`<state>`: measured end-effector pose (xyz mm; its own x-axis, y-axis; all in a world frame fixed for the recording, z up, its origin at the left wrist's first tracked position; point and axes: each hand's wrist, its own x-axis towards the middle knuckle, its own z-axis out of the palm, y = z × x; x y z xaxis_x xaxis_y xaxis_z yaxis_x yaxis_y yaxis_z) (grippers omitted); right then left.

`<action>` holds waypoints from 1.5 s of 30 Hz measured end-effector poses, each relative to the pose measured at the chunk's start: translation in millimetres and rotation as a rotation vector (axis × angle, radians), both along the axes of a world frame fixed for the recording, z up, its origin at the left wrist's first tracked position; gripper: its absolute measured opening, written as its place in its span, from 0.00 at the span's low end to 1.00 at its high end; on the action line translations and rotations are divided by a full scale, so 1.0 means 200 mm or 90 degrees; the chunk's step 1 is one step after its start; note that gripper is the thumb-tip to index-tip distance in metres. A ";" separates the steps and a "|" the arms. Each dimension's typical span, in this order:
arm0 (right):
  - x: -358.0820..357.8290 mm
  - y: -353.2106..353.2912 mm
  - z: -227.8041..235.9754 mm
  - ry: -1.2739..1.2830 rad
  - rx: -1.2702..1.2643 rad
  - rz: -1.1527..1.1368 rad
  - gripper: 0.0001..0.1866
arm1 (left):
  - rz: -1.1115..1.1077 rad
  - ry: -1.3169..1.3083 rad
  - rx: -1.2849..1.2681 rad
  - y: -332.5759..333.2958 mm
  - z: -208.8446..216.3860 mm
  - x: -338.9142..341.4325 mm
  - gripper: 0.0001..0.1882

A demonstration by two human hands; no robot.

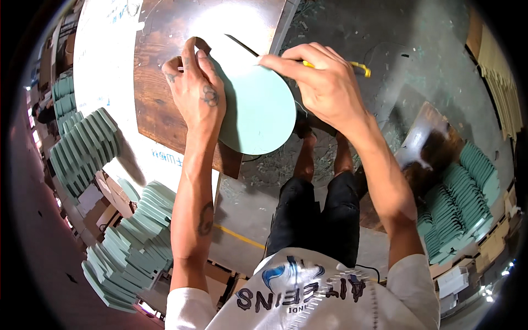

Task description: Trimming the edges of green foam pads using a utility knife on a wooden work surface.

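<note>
A pale green sheet-like piece [261,110] with a rounded edge lies on the brown wooden board [159,104], reaching past the board's right edge. My left hand [199,91] is closed at its left side, fingers curled; the exact grip underneath is hidden. In my right hand [324,80] is a utility knife [360,67] with a yellow handle showing behind the fingers. Its long dark blade points to the upper left, beside the upper edge of the piece, and my right thumb and forefinger close near it. Glare washes out the far part of the piece.
Under the board is a white tabletop [104,60]. Stacks of green pieces [132,242] stand at the left, with another stack [85,148] farther up. More stacks [459,192] rest at the right near a wooden panel [432,132]. Scraps litter the grey floor [335,27].
</note>
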<state>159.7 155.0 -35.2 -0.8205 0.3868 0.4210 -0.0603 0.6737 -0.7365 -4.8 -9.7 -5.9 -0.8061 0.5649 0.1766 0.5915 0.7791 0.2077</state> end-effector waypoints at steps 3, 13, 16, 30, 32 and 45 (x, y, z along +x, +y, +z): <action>0.07 -0.06 0.02 -0.022 0.003 0.050 0.30 | 0.007 -0.006 -0.002 -0.01 0.00 0.00 0.19; 0.37 -0.41 0.05 -0.015 -0.233 -0.107 0.25 | 0.010 -0.005 0.011 0.00 0.01 0.00 0.19; 0.11 -0.11 0.03 -0.018 -0.056 -0.053 0.26 | 0.003 0.006 0.009 -0.02 0.00 0.00 0.19; 0.40 -0.08 0.29 -0.205 0.080 0.373 0.21 | 0.019 0.022 0.077 0.00 -0.02 0.01 0.18; 0.29 0.00 0.29 -0.155 0.179 0.283 0.21 | 0.006 0.041 0.086 -0.01 -0.02 0.00 0.17; -0.34 0.19 0.30 -0.203 0.258 0.240 0.22 | -0.026 0.080 0.192 -0.02 -0.04 0.01 0.07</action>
